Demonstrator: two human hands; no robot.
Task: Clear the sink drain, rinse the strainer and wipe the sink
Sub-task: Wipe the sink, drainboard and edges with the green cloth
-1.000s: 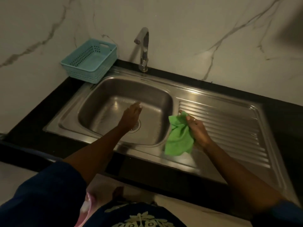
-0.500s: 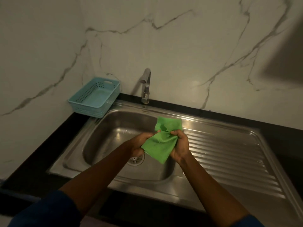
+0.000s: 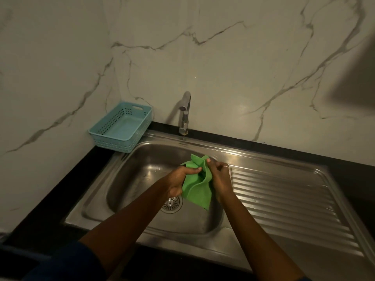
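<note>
A green cloth (image 3: 197,187) hangs bunched above the steel sink (image 3: 129,179), held between both hands. My left hand (image 3: 179,179) grips its left side with curled fingers. My right hand (image 3: 220,177) pinches its right edge, a ring on one finger. Below the cloth, the round metal strainer (image 3: 171,203) sits in the drain at the basin floor, partly hidden by my left wrist. The tap (image 3: 185,112) stands at the back of the basin, with no water running.
A light blue perforated basket (image 3: 121,126) sits on the black counter at the back left corner. The ribbed steel drainboard (image 3: 288,197) stretches right of the basin. Marble wall rises behind.
My left hand left the drain and took hold of the cloth, which my right hand brought from the drainboard side over the basin. The view tilted upward.
</note>
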